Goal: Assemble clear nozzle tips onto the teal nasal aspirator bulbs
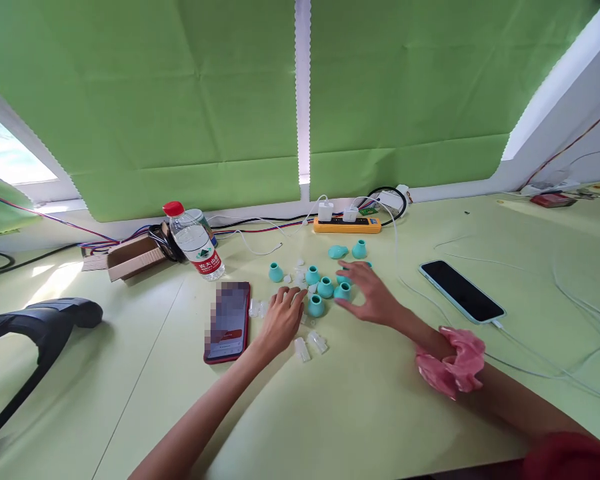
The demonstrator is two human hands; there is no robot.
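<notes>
Palm down, my left hand (pixel 281 320) rests over small clear plastic parts, its fingers stretched forward and partly covering them. My right hand (pixel 373 297) is open, thumb and fingers spread beside a teal rubber bulb (pixel 343 291); I see no firm hold on it. More teal bulbs with round openings stand around, among them one bulb (pixel 316 307) between the hands and another bulb (pixel 275 272) farther left. A bulb lying on its side (pixel 337 252) is at the back. Two clear plastic tubes (pixel 303 350) lie nearer to me, below my left hand.
A red-edged phone (pixel 227 323) lies left of my left hand. Behind it are a water bottle (pixel 195 243) and an open cardboard box (pixel 136 257). An orange power strip (pixel 347 225) sits at the back. A charging phone (pixel 461 291) and loose white cables lie right.
</notes>
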